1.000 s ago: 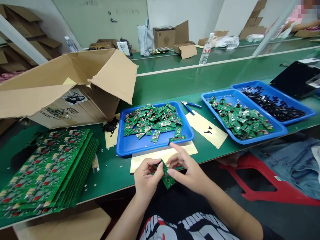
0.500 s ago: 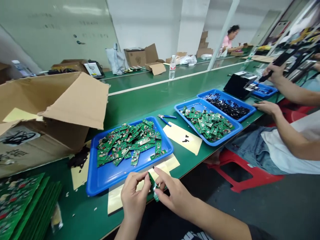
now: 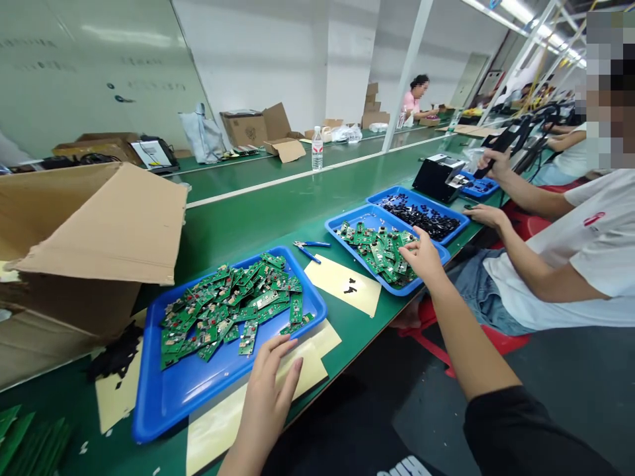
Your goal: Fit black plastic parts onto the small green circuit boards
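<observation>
My left hand (image 3: 268, 387) is open, its fingers stretched out at the front edge of the near blue tray (image 3: 173, 410), above sheets of yellow paper (image 3: 213, 433). A heap of small green circuit boards (image 3: 233, 304) fills most of that tray. My right hand (image 3: 425, 258) reaches out over a second blue tray (image 3: 342, 248), which also carries green circuit boards (image 3: 380, 248). Its thumb and fingers are apart, and I see nothing between them. Between the trays lie blue-handled cutters (image 3: 312, 251) and a yellow sheet (image 3: 322, 274) with small black pieces (image 3: 350, 287).
Behind the second tray stands a tray of black parts (image 3: 421, 218), near a black machine (image 3: 439, 177). A co-worker (image 3: 555, 258) sits at the right on a red stool. An open cardboard box (image 3: 99, 225) is at the left; larger green boards (image 3: 34, 443) stand below it.
Both hands held a small circuit board together; now they are apart. My right hand has moved right and forward to the second tray. My left has opened. The view has turned right.
</observation>
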Action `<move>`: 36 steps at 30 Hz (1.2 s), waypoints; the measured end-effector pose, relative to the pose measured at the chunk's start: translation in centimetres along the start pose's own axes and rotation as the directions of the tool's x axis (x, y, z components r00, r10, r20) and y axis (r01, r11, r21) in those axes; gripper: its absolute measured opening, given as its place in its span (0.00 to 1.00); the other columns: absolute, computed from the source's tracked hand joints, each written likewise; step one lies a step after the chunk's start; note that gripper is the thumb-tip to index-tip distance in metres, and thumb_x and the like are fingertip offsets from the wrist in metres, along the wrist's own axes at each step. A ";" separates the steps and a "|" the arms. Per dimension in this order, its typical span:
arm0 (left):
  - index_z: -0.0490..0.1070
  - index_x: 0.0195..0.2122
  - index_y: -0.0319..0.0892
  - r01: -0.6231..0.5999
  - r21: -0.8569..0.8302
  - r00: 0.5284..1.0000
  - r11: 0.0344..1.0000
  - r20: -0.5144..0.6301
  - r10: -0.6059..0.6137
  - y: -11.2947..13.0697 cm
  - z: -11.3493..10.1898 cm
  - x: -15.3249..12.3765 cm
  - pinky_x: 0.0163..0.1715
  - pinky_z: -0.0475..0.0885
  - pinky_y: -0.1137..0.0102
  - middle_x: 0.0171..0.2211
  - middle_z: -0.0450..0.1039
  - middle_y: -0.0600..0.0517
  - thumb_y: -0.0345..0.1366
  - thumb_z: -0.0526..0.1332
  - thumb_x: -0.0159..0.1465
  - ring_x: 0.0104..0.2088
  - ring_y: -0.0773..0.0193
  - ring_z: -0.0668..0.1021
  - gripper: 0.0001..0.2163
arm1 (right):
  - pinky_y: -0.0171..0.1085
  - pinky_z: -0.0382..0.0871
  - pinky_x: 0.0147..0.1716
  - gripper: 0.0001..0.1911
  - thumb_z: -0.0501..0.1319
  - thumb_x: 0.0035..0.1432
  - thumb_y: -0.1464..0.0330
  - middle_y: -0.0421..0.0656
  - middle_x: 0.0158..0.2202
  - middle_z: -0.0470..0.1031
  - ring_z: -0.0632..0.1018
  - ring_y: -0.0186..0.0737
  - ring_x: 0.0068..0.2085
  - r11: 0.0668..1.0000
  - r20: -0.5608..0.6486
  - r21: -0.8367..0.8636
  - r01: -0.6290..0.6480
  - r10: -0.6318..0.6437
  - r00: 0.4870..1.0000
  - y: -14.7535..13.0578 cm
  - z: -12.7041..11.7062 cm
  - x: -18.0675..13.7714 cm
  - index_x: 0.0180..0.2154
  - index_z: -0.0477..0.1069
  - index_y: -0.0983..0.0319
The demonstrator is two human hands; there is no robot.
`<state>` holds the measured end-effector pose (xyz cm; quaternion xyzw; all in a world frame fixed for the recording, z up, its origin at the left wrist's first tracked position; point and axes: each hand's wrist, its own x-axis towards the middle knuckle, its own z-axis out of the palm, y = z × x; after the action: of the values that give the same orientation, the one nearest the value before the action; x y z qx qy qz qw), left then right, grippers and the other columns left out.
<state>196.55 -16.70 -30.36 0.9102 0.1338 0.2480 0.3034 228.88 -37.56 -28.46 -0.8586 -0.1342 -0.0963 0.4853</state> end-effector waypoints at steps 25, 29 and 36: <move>0.66 0.50 0.36 -0.444 0.415 0.841 0.794 0.499 0.209 5.2 7.9 11.0 0.51 0.61 0.52 0.52 0.65 0.34 0.30 0.53 0.60 0.57 0.45 0.64 0.16 | 0.28 0.58 0.11 0.34 0.52 0.51 0.64 0.32 0.16 0.66 0.63 0.29 0.12 0.939 0.676 0.085 -0.333 0.191 0.712 -2.6 5.5 -11.5 0.59 0.54 0.68; 0.68 0.47 0.36 -0.436 0.414 0.840 0.799 0.506 0.195 5.0 9.5 11.1 0.50 0.61 0.53 0.51 0.65 0.34 0.30 0.49 0.63 0.56 0.47 0.65 0.14 | 0.30 0.58 0.13 0.27 0.54 0.51 0.68 0.33 0.15 0.67 0.64 0.30 0.12 0.979 0.639 -0.041 -0.200 0.180 0.747 -2.4 5.4 -10.8 0.55 0.62 0.65; 0.69 0.44 0.36 -0.421 0.408 0.841 0.810 0.510 0.181 4.6 10.1 10.8 0.47 0.63 0.57 0.43 0.69 0.39 0.29 0.48 0.63 0.50 0.51 0.68 0.13 | 0.34 0.62 0.28 0.07 0.57 0.52 0.67 0.42 0.22 0.73 0.75 0.41 0.29 0.958 0.476 -0.284 0.026 0.117 0.872 -2.5 6.5 -7.9 0.26 0.72 0.62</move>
<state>211.40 -20.95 -30.45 0.9984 -0.0299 0.0343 0.0325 220.84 -31.76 -32.08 -0.9181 -0.2166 0.1168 0.3107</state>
